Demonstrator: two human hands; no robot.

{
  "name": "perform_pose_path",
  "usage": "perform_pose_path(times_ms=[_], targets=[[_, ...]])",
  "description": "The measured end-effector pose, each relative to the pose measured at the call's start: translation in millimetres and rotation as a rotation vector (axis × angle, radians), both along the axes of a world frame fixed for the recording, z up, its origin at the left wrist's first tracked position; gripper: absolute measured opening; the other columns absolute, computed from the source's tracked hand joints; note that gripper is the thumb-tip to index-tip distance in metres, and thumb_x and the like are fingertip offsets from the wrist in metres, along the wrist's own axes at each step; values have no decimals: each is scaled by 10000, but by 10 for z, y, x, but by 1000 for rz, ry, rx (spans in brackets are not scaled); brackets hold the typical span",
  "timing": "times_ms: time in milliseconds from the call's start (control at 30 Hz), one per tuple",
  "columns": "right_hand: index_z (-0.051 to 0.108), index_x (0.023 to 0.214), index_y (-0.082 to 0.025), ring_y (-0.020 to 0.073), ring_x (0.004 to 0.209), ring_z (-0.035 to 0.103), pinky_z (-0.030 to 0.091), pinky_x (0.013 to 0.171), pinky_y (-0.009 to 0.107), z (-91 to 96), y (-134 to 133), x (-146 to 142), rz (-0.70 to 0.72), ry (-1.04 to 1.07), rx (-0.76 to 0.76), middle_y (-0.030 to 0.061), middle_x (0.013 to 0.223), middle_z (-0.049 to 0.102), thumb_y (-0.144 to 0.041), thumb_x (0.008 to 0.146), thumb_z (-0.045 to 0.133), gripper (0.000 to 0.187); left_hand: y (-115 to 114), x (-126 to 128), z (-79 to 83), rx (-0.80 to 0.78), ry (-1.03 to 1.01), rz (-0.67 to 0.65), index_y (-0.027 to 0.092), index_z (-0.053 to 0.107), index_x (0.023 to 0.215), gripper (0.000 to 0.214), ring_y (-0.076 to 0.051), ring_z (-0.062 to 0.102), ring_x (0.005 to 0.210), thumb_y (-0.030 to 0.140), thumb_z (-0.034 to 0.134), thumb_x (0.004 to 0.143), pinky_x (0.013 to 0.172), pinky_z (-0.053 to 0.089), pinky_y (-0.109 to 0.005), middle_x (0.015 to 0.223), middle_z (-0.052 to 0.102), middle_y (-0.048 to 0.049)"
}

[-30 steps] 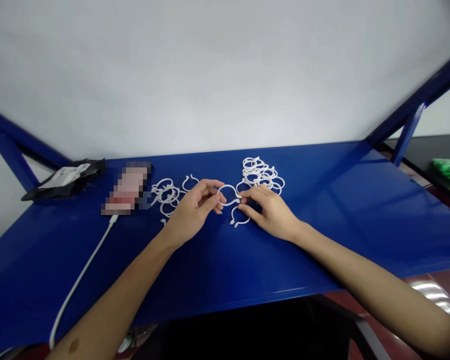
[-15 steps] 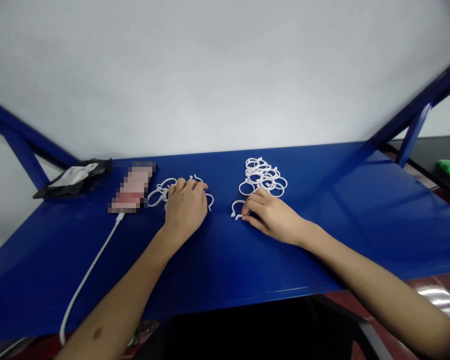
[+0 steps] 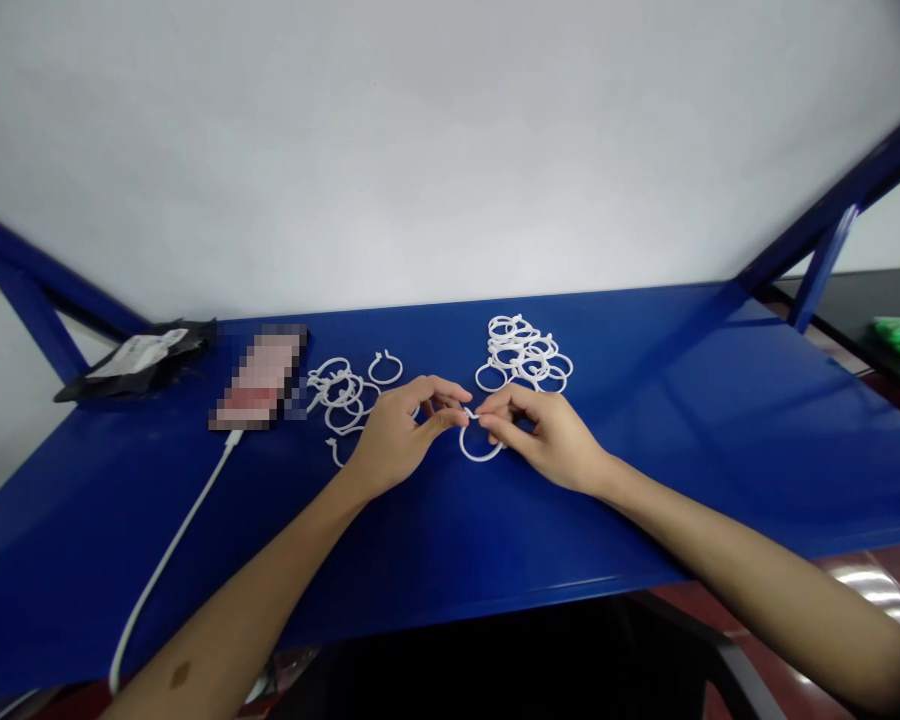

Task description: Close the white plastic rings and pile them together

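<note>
Between my hands is a thin white plastic ring (image 3: 481, 458), its clasp ends at the top where the fingertips meet. My left hand (image 3: 405, 430) pinches the clasp's left side with thumb and fingers. Opposite it, my right hand (image 3: 547, 432) grips the ring's right side near the clasp. Fingertips hide part of the clasp, so I cannot tell whether it is fastened. Left of my left hand lies a loose group of white rings (image 3: 343, 390), with one open ring (image 3: 385, 368) just apart from it. A heap of closed-looking white rings (image 3: 529, 352) lies beyond my right hand.
On the blue table (image 3: 435, 540), a blurred-out phone (image 3: 262, 378) lies at left with a white cable (image 3: 172, 555) running to the front edge. A black plastic package (image 3: 139, 360) is at the back left. Blue frame braces (image 3: 825, 268) stand at both sides.
My left hand has left the loose rings and moved right to the ring in my right hand. That ring has turned so its clasp ends point away from me.
</note>
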State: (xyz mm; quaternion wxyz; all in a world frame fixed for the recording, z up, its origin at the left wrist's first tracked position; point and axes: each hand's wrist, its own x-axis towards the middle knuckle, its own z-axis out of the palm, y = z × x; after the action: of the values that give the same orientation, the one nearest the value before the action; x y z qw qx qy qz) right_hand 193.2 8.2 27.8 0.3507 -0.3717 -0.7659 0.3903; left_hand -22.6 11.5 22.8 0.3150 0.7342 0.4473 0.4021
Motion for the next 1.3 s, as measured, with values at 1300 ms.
perform_pose_path(times_ms=[1300], targets=[[608, 802, -219, 140, 645, 563, 363, 584, 275, -138, 550, 206, -614, -441, 292, -4, 767, 670, -361, 895, 634, 172, -27, -216, 182, -81, 647, -237, 328, 519, 1357, 467, -259, 501, 1225, 293, 574, 895, 1125, 296, -485, 1259, 608, -14]])
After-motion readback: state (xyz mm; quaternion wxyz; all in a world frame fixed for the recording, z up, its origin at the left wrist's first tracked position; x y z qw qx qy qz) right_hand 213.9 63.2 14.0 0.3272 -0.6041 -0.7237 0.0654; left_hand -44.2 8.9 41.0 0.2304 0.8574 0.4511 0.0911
